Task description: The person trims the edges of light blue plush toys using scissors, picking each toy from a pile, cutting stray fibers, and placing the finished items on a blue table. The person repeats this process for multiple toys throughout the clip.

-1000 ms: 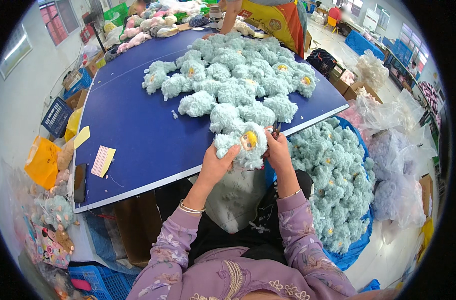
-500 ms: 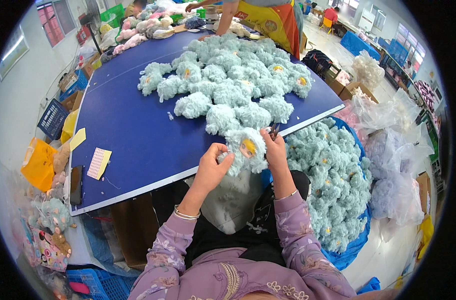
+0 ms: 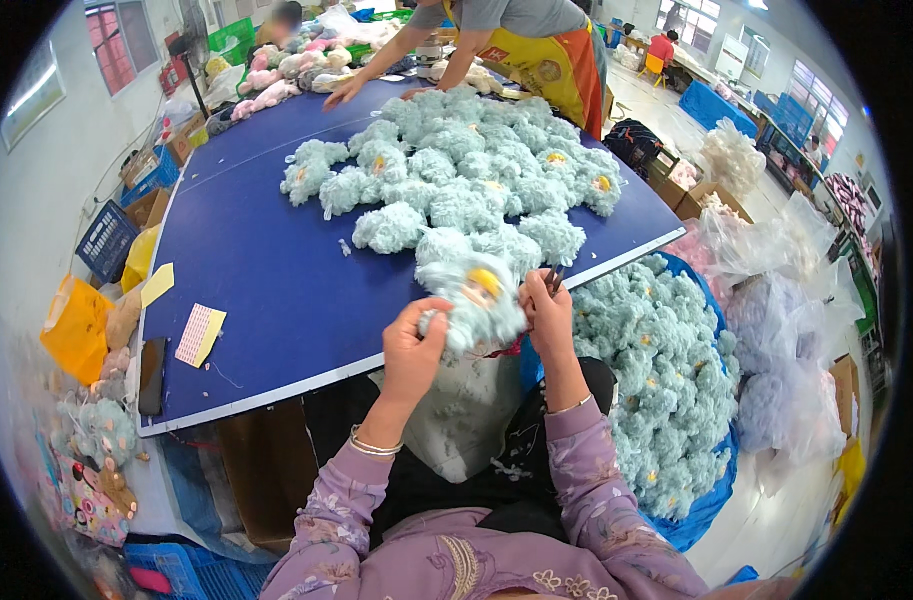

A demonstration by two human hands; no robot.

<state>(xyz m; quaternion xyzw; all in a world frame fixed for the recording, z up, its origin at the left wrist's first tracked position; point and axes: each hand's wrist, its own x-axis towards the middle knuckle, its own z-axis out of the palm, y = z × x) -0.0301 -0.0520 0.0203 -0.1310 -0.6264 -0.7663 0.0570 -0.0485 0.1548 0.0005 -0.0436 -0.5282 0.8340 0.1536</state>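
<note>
A fluffy pale-blue plush doll (image 3: 471, 305) with a small face and a yellow patch is held up over the table's front edge, smeared by motion. My left hand (image 3: 414, 345) pinches its fur on the left side. At its right side my right hand (image 3: 548, 315) is closed round small dark thread snips (image 3: 554, 280), whose tips stick up past the fingers. Whether the right fingers also grip the doll is hard to see. Just behind it, many similar plush dolls (image 3: 466, 190) lie heaped on the blue table (image 3: 246, 250).
To my right, a blue-lined container (image 3: 721, 500) is full of the same plush pieces. Clear plastic bags (image 3: 786, 330) stand beyond it. A phone (image 3: 152, 375) and a sticker sheet (image 3: 198, 335) lie at the table's left. Across the table, a co-worker (image 3: 526, 40) leans in with both arms.
The doll has tilted and shifted slightly left, with my left hand moving left and a little down. Across the table, the co-worker has leaned in and stretched an arm to the left.
</note>
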